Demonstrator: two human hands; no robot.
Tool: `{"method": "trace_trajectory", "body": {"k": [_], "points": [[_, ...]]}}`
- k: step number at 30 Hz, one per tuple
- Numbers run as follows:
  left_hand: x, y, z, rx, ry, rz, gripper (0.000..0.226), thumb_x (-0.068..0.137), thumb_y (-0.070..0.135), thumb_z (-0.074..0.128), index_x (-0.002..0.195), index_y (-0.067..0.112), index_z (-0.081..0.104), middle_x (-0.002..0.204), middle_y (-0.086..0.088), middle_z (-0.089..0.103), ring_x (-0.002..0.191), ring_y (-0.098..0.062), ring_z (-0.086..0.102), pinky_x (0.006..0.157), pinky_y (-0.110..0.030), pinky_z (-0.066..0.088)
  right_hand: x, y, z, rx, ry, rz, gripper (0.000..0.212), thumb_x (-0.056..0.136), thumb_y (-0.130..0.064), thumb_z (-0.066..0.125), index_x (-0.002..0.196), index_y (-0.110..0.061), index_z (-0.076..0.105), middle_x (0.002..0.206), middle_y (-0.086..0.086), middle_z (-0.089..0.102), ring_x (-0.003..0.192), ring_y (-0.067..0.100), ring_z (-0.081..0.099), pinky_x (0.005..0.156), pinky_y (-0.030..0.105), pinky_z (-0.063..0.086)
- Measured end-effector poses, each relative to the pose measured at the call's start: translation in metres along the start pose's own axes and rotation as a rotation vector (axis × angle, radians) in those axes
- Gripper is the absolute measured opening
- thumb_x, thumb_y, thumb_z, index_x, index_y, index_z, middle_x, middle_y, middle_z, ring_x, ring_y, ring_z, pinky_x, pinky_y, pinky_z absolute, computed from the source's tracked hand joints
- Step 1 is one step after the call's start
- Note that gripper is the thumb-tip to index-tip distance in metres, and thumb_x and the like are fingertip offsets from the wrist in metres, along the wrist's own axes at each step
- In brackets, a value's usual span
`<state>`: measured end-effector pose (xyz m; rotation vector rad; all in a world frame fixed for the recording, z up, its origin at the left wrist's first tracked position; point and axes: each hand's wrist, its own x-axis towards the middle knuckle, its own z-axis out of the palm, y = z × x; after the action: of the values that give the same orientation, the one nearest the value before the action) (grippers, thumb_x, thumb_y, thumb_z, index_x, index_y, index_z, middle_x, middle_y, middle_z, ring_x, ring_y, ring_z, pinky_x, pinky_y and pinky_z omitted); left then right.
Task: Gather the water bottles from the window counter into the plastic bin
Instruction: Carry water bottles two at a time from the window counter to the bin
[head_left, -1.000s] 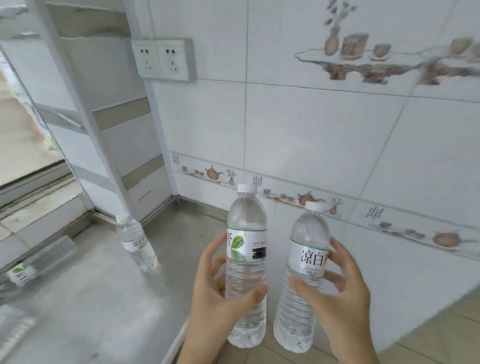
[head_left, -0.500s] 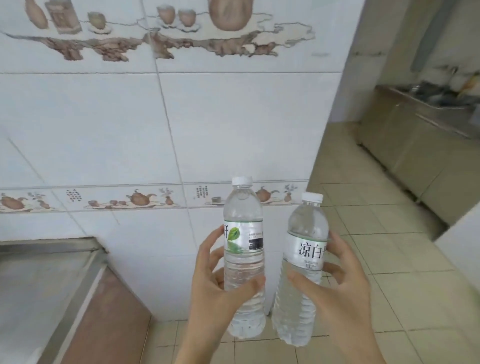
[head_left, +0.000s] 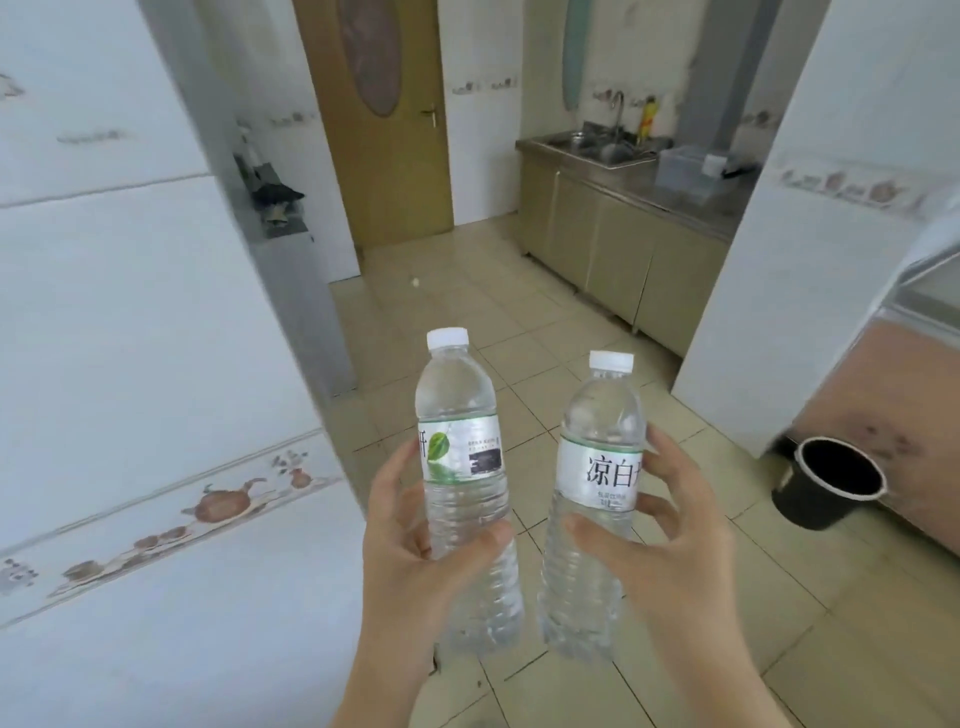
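**Two bottles in hand, bin across the room**

Nearest the camera, each hand carries one water bottle upright over the tiled floor (head_left: 519, 322). The left hand (head_left: 415, 566) is wrapped around the lower body of the green-leaf bottle (head_left: 462, 467), thumb across the front and fingers behind. The right hand (head_left: 670, 551) grips the white-label bottle (head_left: 597, 478) the same way, thumb in front just below the label, fingers curled round the far side. Both bottles are capped, look full of clear water, and stand just beside each other without touching.

To the right, near a wall, a black bucket (head_left: 826, 488) sits on the floor; its inside is dark and nothing can be made out in it.

Farther off, along the right-hand wall, a steel desk (head_left: 675, 200) on cabinets holds a sink with a tap. Just past the sink sits a clear plastic bin (head_left: 685, 174). It is small and blurred at this range, so what it holds, if anything, cannot be told. A wooden door (head_left: 384, 119) closes off the far end.

As a judgement: two bottles are picked up and in transit, neither yet delivered. What is left is to cross the floor and set both into the bin. The window side is out of view, so whether more bottles wait there cannot be said.
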<state>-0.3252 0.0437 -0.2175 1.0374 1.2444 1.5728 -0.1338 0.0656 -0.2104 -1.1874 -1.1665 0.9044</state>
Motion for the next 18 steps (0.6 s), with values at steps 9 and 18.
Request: {"method": "trace_trajectory", "body": {"k": [9, 18], "points": [[0.167, -0.035, 0.083, -0.040, -0.176, -0.002, 0.098, 0.045, 0.030, 0.095, 0.129, 0.054, 0.051, 0.113, 0.005, 0.074, 0.095, -0.020, 0.075, 0.076, -0.039, 0.059, 0.149, 0.020, -0.010, -0.095, 0.171, -0.056, 0.092, 0.051, -0.014, 0.092, 0.130, -0.041, 0.053, 0.118, -0.018, 0.062, 0.088, 0.002, 0.064, 0.065, 0.010, 0.051], [0.307, -0.044, 0.156, -0.081, -0.305, 0.024, 0.093, 0.047, 0.022, 0.094, 0.127, 0.051, 0.055, 0.114, 0.004, 0.074, 0.093, -0.023, 0.075, 0.069, -0.026, 0.060, 0.283, 0.038, -0.010, -0.076, 0.299, -0.067, 0.092, 0.051, -0.012, 0.093, 0.128, -0.042, 0.054, 0.116, -0.022, 0.062, 0.089, 0.001, 0.064, 0.071, 0.019, 0.050]]}}
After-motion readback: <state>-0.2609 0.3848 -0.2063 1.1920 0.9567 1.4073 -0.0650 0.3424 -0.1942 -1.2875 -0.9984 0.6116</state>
